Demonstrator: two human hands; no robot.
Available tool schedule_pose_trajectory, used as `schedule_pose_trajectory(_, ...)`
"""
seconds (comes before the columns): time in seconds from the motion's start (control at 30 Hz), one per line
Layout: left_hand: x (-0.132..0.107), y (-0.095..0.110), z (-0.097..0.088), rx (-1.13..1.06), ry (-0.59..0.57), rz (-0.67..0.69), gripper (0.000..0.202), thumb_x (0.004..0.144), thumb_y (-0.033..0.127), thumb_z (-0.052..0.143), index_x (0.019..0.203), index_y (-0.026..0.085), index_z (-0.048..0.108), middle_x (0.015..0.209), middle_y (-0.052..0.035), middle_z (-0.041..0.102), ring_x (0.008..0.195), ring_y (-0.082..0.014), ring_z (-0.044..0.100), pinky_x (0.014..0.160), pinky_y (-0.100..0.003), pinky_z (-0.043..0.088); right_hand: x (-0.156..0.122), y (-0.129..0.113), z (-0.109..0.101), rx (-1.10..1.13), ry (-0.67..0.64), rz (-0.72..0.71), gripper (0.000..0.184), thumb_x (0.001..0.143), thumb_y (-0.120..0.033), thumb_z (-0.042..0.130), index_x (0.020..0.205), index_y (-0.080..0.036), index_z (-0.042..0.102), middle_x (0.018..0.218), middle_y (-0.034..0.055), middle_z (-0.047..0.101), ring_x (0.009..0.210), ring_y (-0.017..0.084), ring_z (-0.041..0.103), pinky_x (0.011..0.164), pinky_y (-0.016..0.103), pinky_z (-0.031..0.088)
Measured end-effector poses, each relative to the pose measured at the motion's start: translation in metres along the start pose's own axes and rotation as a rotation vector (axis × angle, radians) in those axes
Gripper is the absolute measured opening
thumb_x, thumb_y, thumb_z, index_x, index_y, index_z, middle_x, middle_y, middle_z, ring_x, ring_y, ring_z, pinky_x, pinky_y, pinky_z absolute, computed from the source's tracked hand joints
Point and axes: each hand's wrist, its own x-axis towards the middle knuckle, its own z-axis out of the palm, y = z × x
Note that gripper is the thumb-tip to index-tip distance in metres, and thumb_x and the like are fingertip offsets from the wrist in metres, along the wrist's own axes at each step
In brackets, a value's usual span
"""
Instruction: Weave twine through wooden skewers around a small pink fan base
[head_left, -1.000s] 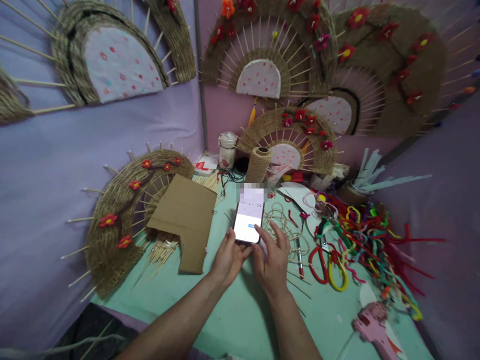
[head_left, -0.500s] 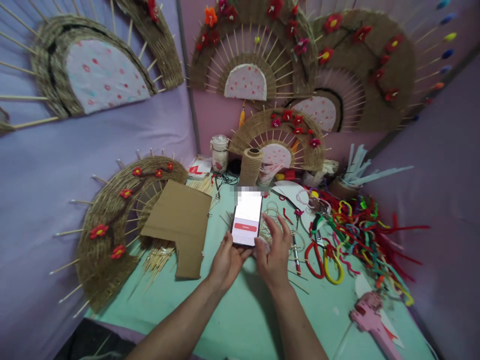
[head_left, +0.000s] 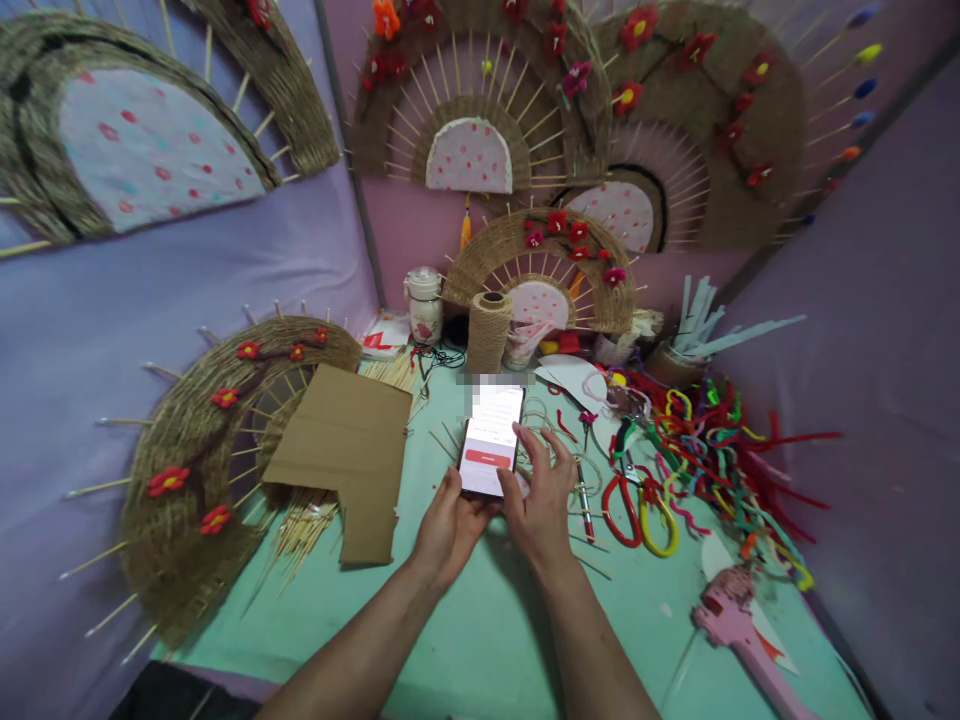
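A smartphone (head_left: 489,440) with a lit white screen and a red button bar is held upright above the table. My left hand (head_left: 450,520) is closed around its lower left edge, with the fingers passing behind it. At the phone's right side is my right hand (head_left: 538,500), its fingers spread and bent. The right thumb lies at the screen's lower right, and a fingertip is at the right edge. Behind the phone stands a cone of brown twine (head_left: 490,335).
Cardboard (head_left: 349,450) lies left over thin sticks (head_left: 304,525). Right are scissors (head_left: 637,505), a pen (head_left: 584,505), tangled coloured pipe cleaners (head_left: 720,450) and a pink glue gun (head_left: 739,625). A woven fan (head_left: 180,540) leans at left; a lidded jar (head_left: 424,305) stands behind.
The right thumb and fingers have moved left onto the phone's screen edge. The view has turned slightly, so the surroundings sit further left. My left hand keeps its hold.
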Motion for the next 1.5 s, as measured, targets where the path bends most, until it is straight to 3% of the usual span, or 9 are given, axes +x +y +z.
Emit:
schedule_pose_trajectory(0.17, 0.000, -0.001, 0.001, 0.004, 0.003, -0.002, 0.040, 0.087, 0.039, 0.052, 0.120, 0.016, 0.056, 0.118, -0.0144, 0.063, 0.113, -0.0262, 0.056, 0.100, -0.044, 0.040, 0.001, -0.001, -0.001, -0.010, -0.004, -0.005, 0.047, 0.089, -0.042, 0.046, 0.130, -0.021, 0.046, 0.124, 0.0127, 0.049, 0.123, 0.029, 0.038, 0.101, 0.052, 0.027)
schedule_pose_trajectory(0.4, -0.002, 0.001, 0.003, 0.025, -0.002, 0.009, 0.045, 0.088, 0.039, 0.051, 0.128, 0.018, 0.050, 0.119, -0.0149, 0.063, 0.107, -0.0250, 0.060, 0.096, -0.044, 0.043, -0.003, 0.000, -0.005, -0.010, 0.101, 0.008, 0.041, 0.089, -0.039, 0.046, 0.124, -0.019, 0.051, 0.119, 0.0126, 0.052, 0.118, 0.027, 0.042, 0.100, 0.051, 0.027)
schedule_pose_trajectory(0.63, -0.003, 0.003, 0.006, 0.021, 0.029, 0.012, 0.046, 0.088, 0.038, 0.050, 0.130, 0.017, 0.048, 0.118, -0.0143, 0.064, 0.107, -0.0246, 0.060, 0.098, -0.044, 0.043, -0.006, 0.000, -0.004, -0.056, 0.036, -0.064, 0.032, 0.090, -0.033, 0.046, 0.118, -0.022, 0.054, 0.114, 0.0091, 0.057, 0.117, 0.025, 0.045, 0.100, 0.048, 0.024)
schedule_pose_trajectory(0.77, -0.002, 0.003, 0.004, 0.004, 0.006, 0.022, 0.048, 0.087, 0.038, 0.052, 0.132, 0.019, 0.046, 0.123, -0.0146, 0.061, 0.110, -0.0249, 0.059, 0.101, -0.045, 0.040, -0.006, -0.002, -0.004, -0.007, 0.099, -0.035, 0.034, 0.089, -0.032, 0.046, 0.121, -0.022, 0.053, 0.116, 0.0090, 0.059, 0.117, 0.026, 0.047, 0.100, 0.049, 0.026)
schedule_pose_trajectory(0.87, -0.002, 0.002, 0.003, -0.011, 0.004, 0.022, 0.049, 0.087, 0.038, 0.052, 0.131, 0.019, 0.046, 0.123, -0.0144, 0.061, 0.112, -0.0255, 0.058, 0.102, -0.047, 0.038, -0.007, 0.000, -0.002, 0.094, 0.138, 0.079, 0.034, 0.090, -0.033, 0.045, 0.119, -0.019, 0.053, 0.115, 0.0110, 0.061, 0.115, 0.026, 0.049, 0.099, 0.049, 0.030)
schedule_pose_trajectory(1.17, 0.000, 0.003, 0.001, -0.047, 0.052, -0.021, 0.045, 0.087, 0.038, 0.053, 0.126, 0.016, 0.050, 0.121, -0.0134, 0.062, 0.110, -0.0244, 0.059, 0.104, -0.046, 0.037, -0.009, 0.002, 0.007, 0.607, 0.035, 0.471, 0.037, 0.090, -0.040, 0.046, 0.118, -0.016, 0.049, 0.120, 0.0148, 0.061, 0.112, 0.023, 0.056, 0.095, 0.044, 0.041)
schedule_pose_trajectory(1.37, 0.000, 0.004, 0.003, -0.074, 0.060, -0.036, 0.044, 0.087, 0.039, 0.051, 0.124, 0.015, 0.052, 0.120, -0.0141, 0.062, 0.110, -0.0248, 0.059, 0.103, -0.045, 0.037, -0.012, 0.000, 0.014, 0.893, -0.030, 0.531, 0.050, 0.087, -0.046, 0.051, 0.127, -0.018, 0.042, 0.136, 0.0166, 0.050, 0.123, 0.023, 0.049, 0.101, 0.045, 0.039)
schedule_pose_trajectory(1.5, -0.002, 0.006, 0.004, -0.060, 0.046, -0.061, 0.044, 0.087, 0.036, 0.052, 0.127, 0.018, 0.049, 0.119, -0.0133, 0.063, 0.109, -0.0244, 0.060, 0.102, -0.045, 0.037, -0.010, 0.002, 0.017, 1.195, -0.060, 0.687, 0.056, 0.087, -0.052, 0.049, 0.132, -0.022, 0.037, 0.144, 0.0146, 0.042, 0.124, 0.023, 0.049, 0.101, 0.046, 0.040)
